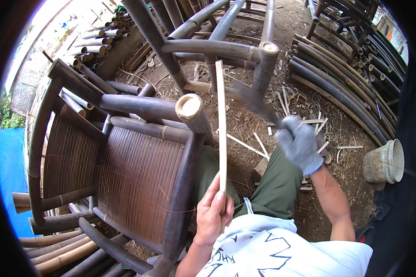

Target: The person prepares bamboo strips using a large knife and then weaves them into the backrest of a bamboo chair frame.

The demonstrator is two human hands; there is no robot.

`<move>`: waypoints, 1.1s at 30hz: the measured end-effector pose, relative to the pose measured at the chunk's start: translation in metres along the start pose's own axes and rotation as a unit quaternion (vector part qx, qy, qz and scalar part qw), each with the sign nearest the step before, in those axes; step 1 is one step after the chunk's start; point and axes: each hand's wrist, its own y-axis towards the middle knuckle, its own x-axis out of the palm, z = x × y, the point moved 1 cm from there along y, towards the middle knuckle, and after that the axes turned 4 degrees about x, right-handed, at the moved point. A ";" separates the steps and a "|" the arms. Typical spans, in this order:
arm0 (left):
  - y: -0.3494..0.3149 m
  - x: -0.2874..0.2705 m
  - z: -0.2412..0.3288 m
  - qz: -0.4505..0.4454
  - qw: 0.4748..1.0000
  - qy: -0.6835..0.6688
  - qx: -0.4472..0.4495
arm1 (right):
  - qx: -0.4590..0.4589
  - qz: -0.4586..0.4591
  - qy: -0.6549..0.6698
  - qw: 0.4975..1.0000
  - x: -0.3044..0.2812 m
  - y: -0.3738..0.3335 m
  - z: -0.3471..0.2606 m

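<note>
My bare left hand is closed around the lower end of a long pale bamboo strip, which stands nearly upright in front of my lap. On my right hand is a grey knit glove, its fingers wrapped round the handle of a dark-bladed knife. The blade is smeared by motion and points up and left toward the strip, apart from it as far as I can see. The handle is mostly hidden in the glove. Close by my left hand stands a dark bamboo chair with a slatted seat.
Another dark bamboo frame stands ahead. Cut strips and shavings litter the dirt floor. To the right are a dirty white bucket and stacked long bamboo poles. Cut bamboo lengths lie at the far left.
</note>
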 end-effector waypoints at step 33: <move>-0.064 -0.034 -0.025 -0.020 0.998 0.009 -0.060 | 0.116 0.022 -0.051 0.992 -0.019 0.036 0.065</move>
